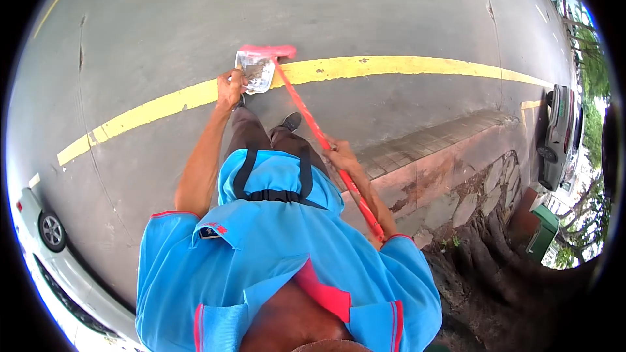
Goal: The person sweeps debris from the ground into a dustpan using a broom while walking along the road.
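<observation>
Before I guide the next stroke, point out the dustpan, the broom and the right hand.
Dustpan (265, 83): head view, bare part near its rim.
Broom (304, 111): head view, handle, between head and hand.
Right hand (340, 154): head view, back of the hand.

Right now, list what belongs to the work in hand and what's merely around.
In use:
- red broom, held by the right hand
- pale pan, gripped by the left hand

Merely around:
- yellow line
- left-side car
- right-side car
- green box
- tree roots
- low wall
</observation>
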Motion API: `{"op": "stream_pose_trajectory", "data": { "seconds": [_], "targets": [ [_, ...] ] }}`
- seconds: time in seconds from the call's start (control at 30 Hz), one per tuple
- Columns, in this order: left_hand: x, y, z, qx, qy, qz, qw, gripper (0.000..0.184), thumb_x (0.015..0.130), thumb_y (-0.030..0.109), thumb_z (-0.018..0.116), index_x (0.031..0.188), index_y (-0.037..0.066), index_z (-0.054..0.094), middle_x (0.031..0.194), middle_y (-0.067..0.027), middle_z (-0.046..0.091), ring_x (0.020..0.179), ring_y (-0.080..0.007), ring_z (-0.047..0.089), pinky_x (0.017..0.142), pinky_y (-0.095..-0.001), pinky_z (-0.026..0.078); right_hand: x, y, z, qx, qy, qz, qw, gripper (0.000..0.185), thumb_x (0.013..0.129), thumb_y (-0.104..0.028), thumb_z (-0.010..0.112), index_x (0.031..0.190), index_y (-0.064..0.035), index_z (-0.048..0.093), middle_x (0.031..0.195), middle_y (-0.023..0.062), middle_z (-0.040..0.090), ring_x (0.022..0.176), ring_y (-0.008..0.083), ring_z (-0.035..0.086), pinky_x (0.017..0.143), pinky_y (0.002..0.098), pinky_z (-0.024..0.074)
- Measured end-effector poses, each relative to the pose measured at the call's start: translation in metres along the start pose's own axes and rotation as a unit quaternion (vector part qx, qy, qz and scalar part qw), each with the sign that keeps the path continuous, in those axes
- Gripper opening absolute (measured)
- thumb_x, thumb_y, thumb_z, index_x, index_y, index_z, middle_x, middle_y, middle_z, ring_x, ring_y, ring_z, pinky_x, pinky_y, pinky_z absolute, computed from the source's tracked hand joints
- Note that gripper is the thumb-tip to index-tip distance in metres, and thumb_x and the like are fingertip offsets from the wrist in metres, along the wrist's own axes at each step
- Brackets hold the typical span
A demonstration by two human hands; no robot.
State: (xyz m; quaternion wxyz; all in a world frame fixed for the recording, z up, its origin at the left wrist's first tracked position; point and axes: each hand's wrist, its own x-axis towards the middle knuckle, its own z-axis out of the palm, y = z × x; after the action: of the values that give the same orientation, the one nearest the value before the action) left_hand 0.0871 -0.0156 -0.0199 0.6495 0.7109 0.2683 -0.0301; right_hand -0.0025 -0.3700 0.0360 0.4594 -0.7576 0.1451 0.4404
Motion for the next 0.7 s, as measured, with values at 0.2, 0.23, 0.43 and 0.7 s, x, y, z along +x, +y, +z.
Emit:
{"op": "stream_pose_trajectory", "data": {
  "seconds": [0.2, 0.23, 0.43, 0.7],
  "targets": [
    [-0.005, 0.014, -0.001, -0.014, 0.007, -0.009, 1.0, 0.047, 0.08, 0.038, 0.046, 0.068, -0.005, 0.06, 0.063, -0.0087, 0.058, 0.06, -0.0165, 0.056, 0.056, -0.0284, 0.051, 0.053, -0.043, -0.012, -0.021, 0.056, -0.054, 0.997, 0.059, 0.075, -0.007, 0.056, 0.133, -0.0109, 0.047, 0.055, 0.0051, 0.052, 0.037, 0.0145, 0.048, 0.036, 0.0301, 0.0398],
    [-0.004, 0.012, -0.001, -0.023, 0.005, 0.003, 1.0, 0.047, 0.082, 0.038, 0.047, 0.069, -0.005, 0.06, 0.063, -0.0088, 0.058, 0.06, -0.0161, 0.056, 0.055, -0.0275, 0.051, 0.068, -0.048, -0.013, -0.02, 0.053, -0.056, 0.997, 0.059, 0.075, -0.007, 0.056, 0.133, -0.0109, 0.047, 0.055, 0.0051, 0.052, 0.037, 0.0145, 0.048, 0.036, 0.0301, 0.0398],
    [-0.002, 0.009, -0.002, -0.038, 0.006, 0.019, 0.999, 0.047, 0.084, 0.037, 0.046, 0.068, -0.006, 0.059, 0.062, -0.0083, 0.057, 0.059, -0.015, 0.054, 0.053, -0.0277, 0.051, 0.11, -0.033, 0.007, -0.062, 0.063, -0.09, 0.992, 0.04, 0.072, -0.008, 0.054, 0.111, 0.0026, 0.055, 0.057, 0.0152, 0.058, 0.044, 0.0257, 0.06, 0.044, 0.0371, 0.0496],
    [0.0, 0.004, -0.004, -0.021, -0.006, 0.024, 0.999, 0.048, 0.085, 0.037, 0.045, 0.066, -0.005, 0.058, 0.061, -0.0077, 0.056, 0.058, -0.0145, 0.052, 0.053, -0.0279, 0.05, 0.013, 0.012, 0.022, -0.022, -0.031, -0.061, 0.997, 0.056, 0.073, -0.006, 0.058, 0.128, -0.0139, 0.052, 0.054, 0.0046, 0.053, 0.042, 0.0133, 0.051, 0.039, 0.0293, 0.0416]
  ]
}}
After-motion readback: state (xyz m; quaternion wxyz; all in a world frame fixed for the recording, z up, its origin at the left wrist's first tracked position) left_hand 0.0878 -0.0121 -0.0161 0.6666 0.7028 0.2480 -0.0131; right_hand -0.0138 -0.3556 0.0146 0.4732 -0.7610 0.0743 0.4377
